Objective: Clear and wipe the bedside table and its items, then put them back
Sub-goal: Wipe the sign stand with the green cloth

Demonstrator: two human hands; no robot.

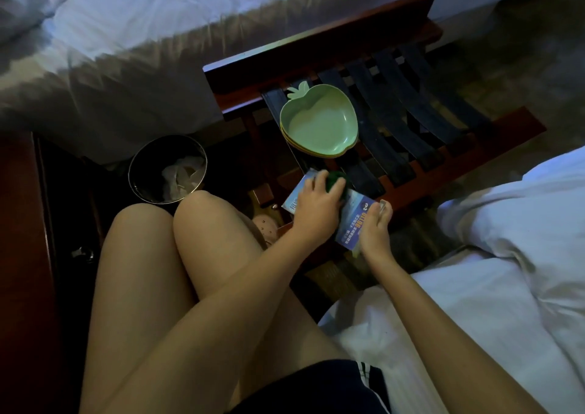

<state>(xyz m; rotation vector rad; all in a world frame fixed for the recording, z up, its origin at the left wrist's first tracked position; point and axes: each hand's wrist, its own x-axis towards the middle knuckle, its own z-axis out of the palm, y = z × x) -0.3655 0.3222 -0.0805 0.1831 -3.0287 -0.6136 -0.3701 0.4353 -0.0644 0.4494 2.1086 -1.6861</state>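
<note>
Blue card point(354, 223), glossy, printed in white and orange with a paler patch toward its far side, flat on the near corner of a luggage rack point(316, 55) and partly covered by both hands. On top of it the left hand point(316, 206), fingers curled over a bunched dark green cloth point(335, 180) and pressing it down on the card's middle. At the card's near right corner the right hand point(376, 228), thumb and fingertips closed in a pinch on the edge (something pale at the fingertips, too dim to make out). Long axis of the card on a diagonal, far left to near right; print upside down from the wearer's side. Just beyond the cloth, a stack of apple-shaped dishes point(319, 122), pale green on top with yellow rims showing below, leaf end toward the far left, resting on the rack's dark straps. Left of the rack, a round metal waste bin point(131, 173) holding crumpled white paper. Further left, the dark red wood of the bedside table point(22, 255). White bedding point(506, 287) at the right, beneath the right forearm, and more along the top.
</note>
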